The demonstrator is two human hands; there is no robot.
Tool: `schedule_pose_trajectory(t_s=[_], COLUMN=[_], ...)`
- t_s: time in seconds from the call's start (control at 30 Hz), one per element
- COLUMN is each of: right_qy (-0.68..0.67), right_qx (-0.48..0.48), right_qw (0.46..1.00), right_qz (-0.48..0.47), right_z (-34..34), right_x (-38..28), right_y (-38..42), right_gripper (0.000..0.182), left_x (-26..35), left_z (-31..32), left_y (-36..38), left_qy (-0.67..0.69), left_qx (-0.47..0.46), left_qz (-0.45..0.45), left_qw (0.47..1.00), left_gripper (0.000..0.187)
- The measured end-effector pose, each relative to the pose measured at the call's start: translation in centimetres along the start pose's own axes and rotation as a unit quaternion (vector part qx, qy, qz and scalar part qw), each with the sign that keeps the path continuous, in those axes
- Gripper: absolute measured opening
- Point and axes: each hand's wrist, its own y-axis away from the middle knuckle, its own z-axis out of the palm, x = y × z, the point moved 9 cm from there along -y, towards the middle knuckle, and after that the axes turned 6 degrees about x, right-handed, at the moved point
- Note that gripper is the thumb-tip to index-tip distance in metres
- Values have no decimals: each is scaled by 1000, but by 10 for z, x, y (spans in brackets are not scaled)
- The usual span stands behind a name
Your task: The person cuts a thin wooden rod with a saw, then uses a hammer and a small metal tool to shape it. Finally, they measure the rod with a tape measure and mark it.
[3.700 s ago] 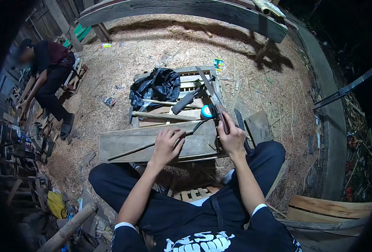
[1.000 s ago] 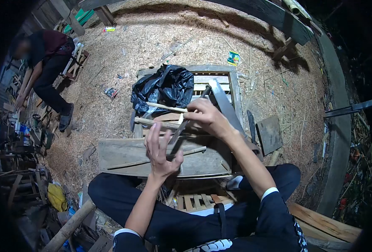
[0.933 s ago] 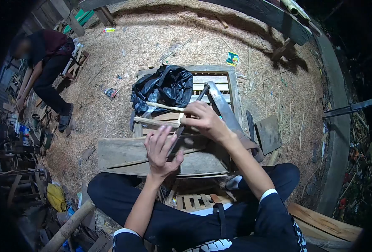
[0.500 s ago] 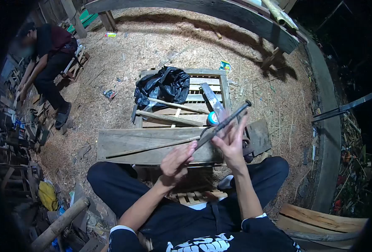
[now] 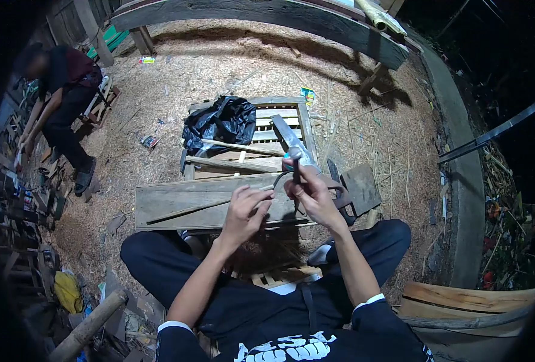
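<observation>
My right hand (image 5: 316,196) grips a long dark metal rod (image 5: 296,172), its round flat head tilted up toward the camera and its lower end pointing down over the plank. Beside it my left hand (image 5: 246,212) is empty, fingers loosely bent and apart, close to the end of a thin wooden stick (image 5: 210,207). That stick lies along the wide wooden plank (image 5: 159,196) in front of my legs. A handsaw (image 5: 287,131) with a brown handle lies behind my right hand, partly covered by it.
Past the plank is a slatted wooden frame (image 5: 305,123) bearing a black plastic bag (image 5: 222,123) and wooden strips (image 5: 231,166). A heavy beam (image 5: 267,15) crosses the far side. At left another person (image 5: 68,102) bends over scrap wood. A bent metal strip (image 5: 497,133) juts in at right.
The rod has swung from slanting across both hands to nearly upright in my right hand. My left hand has come off it and its fingers have curled.
</observation>
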Motion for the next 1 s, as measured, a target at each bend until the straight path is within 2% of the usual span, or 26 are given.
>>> schedule_pose_trajectory(t_s=[0.07, 0.2, 0.27, 0.33, 0.43, 0.53, 0.77, 0.83, 1.0], right_qy=[25, 46, 37, 63, 74, 70, 73, 56, 25], right_qx=[-38, -93, -104, -105, -124, -117, -121, -118, -113], right_qw=[998, 994, 994, 991, 987, 990, 990, 989, 991], right_qz=[40, -18, -9, 49, 77, 26, 29, 73, 63], right_z=[9, 27, 29, 30, 29, 30, 29, 27, 18], right_x=[13, 2, 0, -1, 7, 2, -3, 6, 18], right_y=[-4, -14, -17, -21, -21, -23, -20, -19, -14], right_gripper=[60, 58, 57, 58, 58, 58, 60, 59, 56], left_x=[-1, 0, 0, -1, 1, 2, 2, 2, 7], left_z=[-5, -14, -15, -17, -20, -22, -17, -16, -15], left_y=[-2, -9, -9, -11, -15, -16, -19, -19, -21], left_qy=[-11, -34, -42, -45, -43, -46, -55, -51, -49], left_qx=[16, 23, 20, 28, 32, 29, 12, 12, 14], left_qz=[10, 26, 39, 42, 45, 42, 61, 59, 48], left_qw=[1000, 999, 998, 998, 998, 998, 997, 997, 998], left_gripper=[25, 22, 22, 21, 20, 20, 18, 19, 23])
